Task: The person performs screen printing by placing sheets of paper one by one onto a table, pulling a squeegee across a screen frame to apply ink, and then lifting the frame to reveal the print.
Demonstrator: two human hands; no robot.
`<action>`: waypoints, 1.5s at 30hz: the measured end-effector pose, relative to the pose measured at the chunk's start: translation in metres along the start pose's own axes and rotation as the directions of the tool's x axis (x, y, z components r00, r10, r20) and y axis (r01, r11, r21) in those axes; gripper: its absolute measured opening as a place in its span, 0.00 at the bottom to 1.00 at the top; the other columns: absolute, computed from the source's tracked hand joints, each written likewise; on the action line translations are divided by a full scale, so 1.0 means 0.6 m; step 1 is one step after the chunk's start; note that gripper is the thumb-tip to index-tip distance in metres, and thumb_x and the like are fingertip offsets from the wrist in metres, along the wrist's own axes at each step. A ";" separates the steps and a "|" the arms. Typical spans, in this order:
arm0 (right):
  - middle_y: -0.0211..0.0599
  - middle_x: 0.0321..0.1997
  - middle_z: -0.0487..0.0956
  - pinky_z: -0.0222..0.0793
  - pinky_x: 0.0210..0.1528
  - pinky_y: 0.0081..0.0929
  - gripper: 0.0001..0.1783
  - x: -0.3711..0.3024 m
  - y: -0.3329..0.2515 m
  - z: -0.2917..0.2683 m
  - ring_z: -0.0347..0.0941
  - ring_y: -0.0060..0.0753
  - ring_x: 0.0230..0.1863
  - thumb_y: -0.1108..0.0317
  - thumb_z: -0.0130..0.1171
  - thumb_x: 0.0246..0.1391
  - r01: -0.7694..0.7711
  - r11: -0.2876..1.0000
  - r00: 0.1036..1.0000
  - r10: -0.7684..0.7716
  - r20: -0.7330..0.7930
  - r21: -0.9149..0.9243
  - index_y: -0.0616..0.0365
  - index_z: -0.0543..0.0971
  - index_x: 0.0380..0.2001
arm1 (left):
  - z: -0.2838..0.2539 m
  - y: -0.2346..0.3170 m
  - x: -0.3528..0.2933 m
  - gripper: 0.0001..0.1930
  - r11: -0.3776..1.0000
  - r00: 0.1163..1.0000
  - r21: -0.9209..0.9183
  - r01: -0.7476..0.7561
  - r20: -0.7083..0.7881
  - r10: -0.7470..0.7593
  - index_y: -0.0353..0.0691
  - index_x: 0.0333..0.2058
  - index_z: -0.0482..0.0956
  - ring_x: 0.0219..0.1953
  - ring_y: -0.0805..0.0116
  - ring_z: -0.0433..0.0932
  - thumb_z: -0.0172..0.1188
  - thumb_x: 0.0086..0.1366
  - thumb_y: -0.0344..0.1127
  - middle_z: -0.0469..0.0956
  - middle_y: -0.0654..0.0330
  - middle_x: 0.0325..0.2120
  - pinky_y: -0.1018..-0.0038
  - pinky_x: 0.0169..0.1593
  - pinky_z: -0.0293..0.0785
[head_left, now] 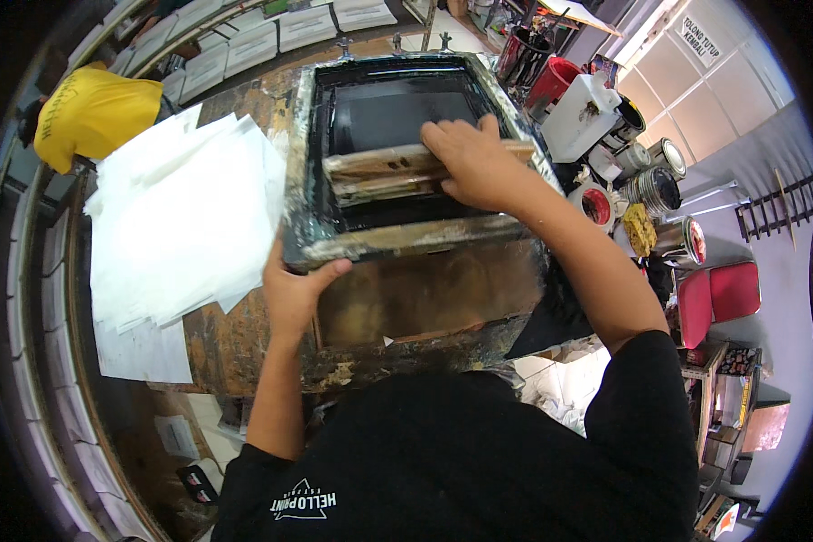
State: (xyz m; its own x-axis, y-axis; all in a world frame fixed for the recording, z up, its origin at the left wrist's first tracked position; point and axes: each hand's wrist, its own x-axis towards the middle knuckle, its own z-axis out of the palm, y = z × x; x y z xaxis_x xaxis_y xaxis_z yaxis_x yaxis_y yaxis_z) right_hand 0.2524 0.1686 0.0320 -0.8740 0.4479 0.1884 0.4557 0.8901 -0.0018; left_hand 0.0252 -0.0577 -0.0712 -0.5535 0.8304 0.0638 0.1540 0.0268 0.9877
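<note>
the wooden screen frame [406,237] is the landmark here. within its rails, over the black-inked mesh [397,108], a wooden-handled squeegee [370,166] lies crosswise, nearer the frame's near rail than its far one. the right hand [479,163] is clamped on the squeegee's handle, right of its middle. the left hand [295,285] is at the frame's near left corner, thumb along the near rail; its fingers are hidden, so i cannot tell whether they close on the wood.

to work the ink well, i'd judge, the squeegee wants even pressure end to end; an off-centre grip could let its left end ride light. a steady tilt and one smooth stroke should leave a more even film. the left hand would do best holding the corner without shifting it. loose white sheets [185,226], left of the frame, are best touched with ink-free fingers.
</note>
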 end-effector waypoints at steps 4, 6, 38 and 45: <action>0.42 0.48 0.78 0.57 0.57 0.59 0.27 -0.044 -0.001 0.090 0.75 0.52 0.55 0.74 0.69 0.47 -0.046 0.994 0.995 0.037 0.090 0.095 0.55 0.70 0.51 | 0.003 -0.086 -0.029 0.60 0.795 0.997 0.605 -0.038 -0.032 0.072 0.33 0.68 0.75 0.54 0.56 0.77 0.87 0.39 0.62 0.80 0.56 0.50 0.55 0.67 0.65; 0.41 0.49 0.77 0.57 0.57 0.58 0.30 -0.066 -0.020 0.127 0.74 0.50 0.57 0.72 0.71 0.45 -0.068 0.995 0.987 0.057 0.150 0.068 0.55 0.68 0.50 | -0.006 -0.107 -0.029 0.63 0.632 0.997 0.773 -0.054 0.005 0.080 0.35 0.68 0.75 0.55 0.54 0.72 0.84 0.37 0.70 0.76 0.56 0.49 0.51 0.69 0.57; 0.41 0.57 0.78 0.58 0.60 0.60 0.37 0.198 0.162 0.156 0.74 0.49 0.61 0.70 0.74 0.46 -0.043 0.994 0.999 0.044 0.004 -0.103 0.54 0.68 0.59 | -0.016 -0.112 -0.028 0.66 0.767 0.971 0.613 -0.187 0.000 0.237 0.33 0.70 0.72 0.46 0.59 0.76 0.84 0.35 0.67 0.83 0.59 0.41 0.60 0.60 0.61; 0.38 0.44 0.76 0.57 0.58 0.58 0.20 -0.053 -0.022 0.065 0.74 0.46 0.51 0.77 0.59 0.54 -0.021 0.999 1.000 0.021 0.008 -0.025 0.57 0.73 0.51 | 0.009 -0.078 -0.026 0.63 0.855 0.958 0.483 -0.191 -0.097 0.268 0.29 0.72 0.68 0.47 0.58 0.80 0.88 0.42 0.57 0.83 0.54 0.49 0.58 0.64 0.68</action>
State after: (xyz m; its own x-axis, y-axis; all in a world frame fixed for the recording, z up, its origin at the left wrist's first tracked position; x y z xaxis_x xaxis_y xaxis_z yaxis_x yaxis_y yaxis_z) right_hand 0.2674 0.1460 -0.0124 -0.8654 0.4675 0.1804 0.4782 0.8780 0.0187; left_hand 0.0312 -0.0688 -0.1191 -0.5683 0.7493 0.3401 0.6325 0.1334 0.7630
